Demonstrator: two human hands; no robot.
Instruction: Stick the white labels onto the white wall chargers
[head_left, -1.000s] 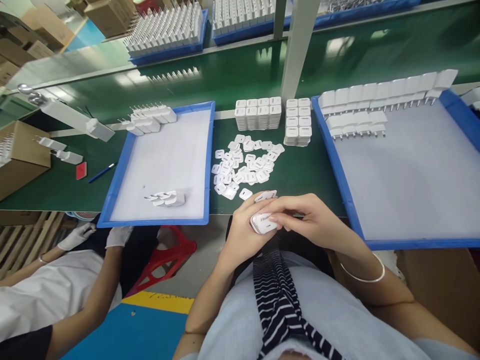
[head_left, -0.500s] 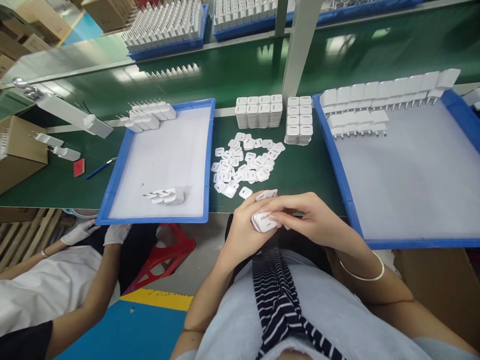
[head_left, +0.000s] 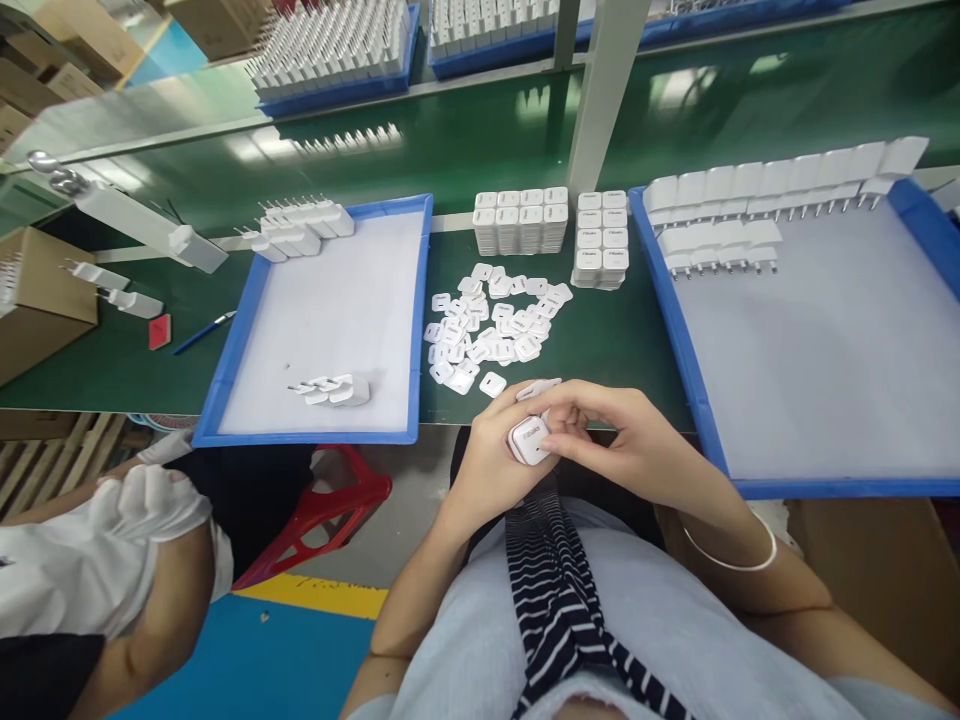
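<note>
A short stack of white square plastic covers [head_left: 529,441] with printed lettering sits in my left hand [head_left: 484,465], whose fingers are wrapped round it above my lap. My right hand [head_left: 630,435] is closed against it, the thumb tip on the right edge of the top cover. Its other fingers curl behind and are partly hidden. Another white cover [head_left: 538,389] shows at the far side of my left hand. Just beyond, on the green bench, lies a loose heap of such covers [head_left: 499,325]. Behind the heap stand neat stacks of covers [head_left: 520,228] and a second group of stacks [head_left: 600,245].
A blue-rimmed tray [head_left: 417,330] on the left and another blue-rimmed tray [head_left: 679,360] on the right carry white plug adapters. A blue pen [head_left: 202,333] lies further left. A co-worker's gloved hand [head_left: 154,500] shows beside a red stool [head_left: 337,500].
My right thumb has shifted from the cover's face to its right edge, and the fingers have bent more. The co-worker has folded their arms, a gloved hand now on the other arm.
</note>
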